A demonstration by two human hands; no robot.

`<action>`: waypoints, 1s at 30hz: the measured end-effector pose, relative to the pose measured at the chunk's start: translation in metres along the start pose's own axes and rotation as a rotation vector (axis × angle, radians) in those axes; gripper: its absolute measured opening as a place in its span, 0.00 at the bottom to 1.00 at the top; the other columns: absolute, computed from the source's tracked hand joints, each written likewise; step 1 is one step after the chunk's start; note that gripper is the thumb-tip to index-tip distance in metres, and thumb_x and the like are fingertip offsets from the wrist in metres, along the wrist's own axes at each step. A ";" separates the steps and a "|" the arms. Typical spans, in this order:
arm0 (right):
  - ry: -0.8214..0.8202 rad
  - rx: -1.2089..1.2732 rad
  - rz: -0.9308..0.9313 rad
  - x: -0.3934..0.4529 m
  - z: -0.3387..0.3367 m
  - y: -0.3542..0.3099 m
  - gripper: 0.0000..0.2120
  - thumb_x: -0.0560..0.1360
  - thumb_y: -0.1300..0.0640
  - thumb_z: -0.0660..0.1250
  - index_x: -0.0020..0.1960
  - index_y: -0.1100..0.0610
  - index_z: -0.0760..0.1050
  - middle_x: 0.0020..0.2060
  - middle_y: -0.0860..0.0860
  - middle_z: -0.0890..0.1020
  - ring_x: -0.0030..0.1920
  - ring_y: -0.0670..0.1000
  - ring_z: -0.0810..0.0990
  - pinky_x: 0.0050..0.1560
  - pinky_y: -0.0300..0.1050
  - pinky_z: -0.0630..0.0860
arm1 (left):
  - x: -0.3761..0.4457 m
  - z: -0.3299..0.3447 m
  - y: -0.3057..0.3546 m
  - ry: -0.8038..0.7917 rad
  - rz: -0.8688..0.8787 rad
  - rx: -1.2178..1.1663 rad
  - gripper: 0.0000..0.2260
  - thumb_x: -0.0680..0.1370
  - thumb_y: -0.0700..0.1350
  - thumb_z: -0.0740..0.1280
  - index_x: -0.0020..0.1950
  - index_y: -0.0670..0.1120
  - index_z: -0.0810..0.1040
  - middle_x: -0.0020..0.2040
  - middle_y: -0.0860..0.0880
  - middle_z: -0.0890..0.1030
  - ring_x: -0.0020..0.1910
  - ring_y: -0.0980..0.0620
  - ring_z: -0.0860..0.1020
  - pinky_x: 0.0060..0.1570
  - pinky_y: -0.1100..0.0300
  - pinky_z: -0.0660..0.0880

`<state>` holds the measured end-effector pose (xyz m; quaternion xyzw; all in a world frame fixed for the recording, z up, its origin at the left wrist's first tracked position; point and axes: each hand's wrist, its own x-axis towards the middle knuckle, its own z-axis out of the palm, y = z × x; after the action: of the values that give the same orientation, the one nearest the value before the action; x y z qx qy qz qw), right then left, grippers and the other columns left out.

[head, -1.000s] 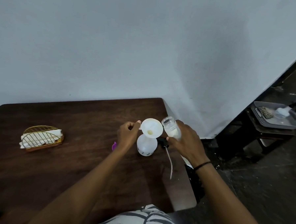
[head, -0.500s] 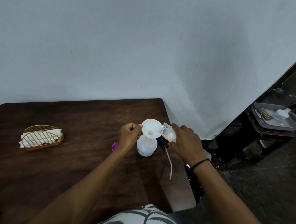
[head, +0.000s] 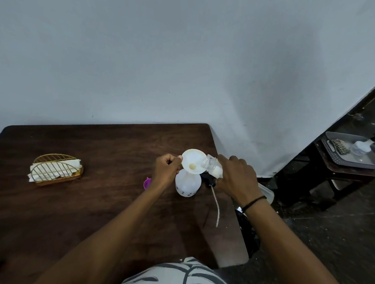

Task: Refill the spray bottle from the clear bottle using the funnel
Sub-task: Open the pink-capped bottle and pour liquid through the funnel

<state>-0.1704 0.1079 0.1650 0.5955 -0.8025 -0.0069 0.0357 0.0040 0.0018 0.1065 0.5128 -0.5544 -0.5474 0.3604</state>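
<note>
A white spray bottle (head: 187,185) stands uncapped near the table's right side, with a white funnel (head: 193,161) seated in its neck. My left hand (head: 166,170) pinches the funnel's left rim. My right hand (head: 234,177) grips the clear bottle (head: 212,168), tilted with its open mouth over the funnel's right edge; white liquid sits in its lower part. The black spray head (head: 209,179) with its long dip tube (head: 216,205) lies on the table just right of the spray bottle.
A purple cap (head: 147,183) lies left of the spray bottle. A gold wire basket (head: 54,169) with white napkins sits at the table's left. The table's right edge (head: 236,220) is close. A grey tray (head: 353,153) rests on a dark stool at far right.
My right hand has tipped the clear bottle from upright down toward the funnel, bringing its mouth over the rim. My left hand has stayed on the funnel.
</note>
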 end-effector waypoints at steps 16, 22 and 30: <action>-0.004 -0.029 -0.016 -0.002 -0.008 -0.003 0.28 0.70 0.49 0.70 0.68 0.50 0.69 0.51 0.54 0.78 0.51 0.57 0.78 0.42 0.46 0.65 | 0.001 -0.001 -0.003 0.011 0.007 0.012 0.15 0.78 0.45 0.69 0.31 0.45 0.75 0.27 0.51 0.78 0.28 0.55 0.76 0.35 0.58 0.73; -0.015 -0.013 -0.011 -0.002 -0.012 -0.004 0.29 0.69 0.49 0.71 0.68 0.50 0.69 0.51 0.54 0.79 0.52 0.58 0.78 0.45 0.47 0.70 | 0.000 0.001 -0.001 0.003 0.013 0.001 0.15 0.78 0.44 0.69 0.31 0.45 0.75 0.26 0.52 0.78 0.27 0.57 0.75 0.34 0.61 0.72; -0.009 -0.019 -0.006 -0.005 -0.015 -0.005 0.29 0.70 0.49 0.71 0.69 0.50 0.69 0.52 0.54 0.79 0.53 0.58 0.78 0.47 0.48 0.71 | 0.001 0.001 -0.003 0.003 0.001 -0.006 0.14 0.78 0.44 0.69 0.32 0.43 0.76 0.27 0.51 0.79 0.28 0.56 0.76 0.35 0.58 0.74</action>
<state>-0.1628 0.1114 0.1799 0.5975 -0.8008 -0.0174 0.0378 0.0032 0.0015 0.1033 0.5125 -0.5525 -0.5479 0.3631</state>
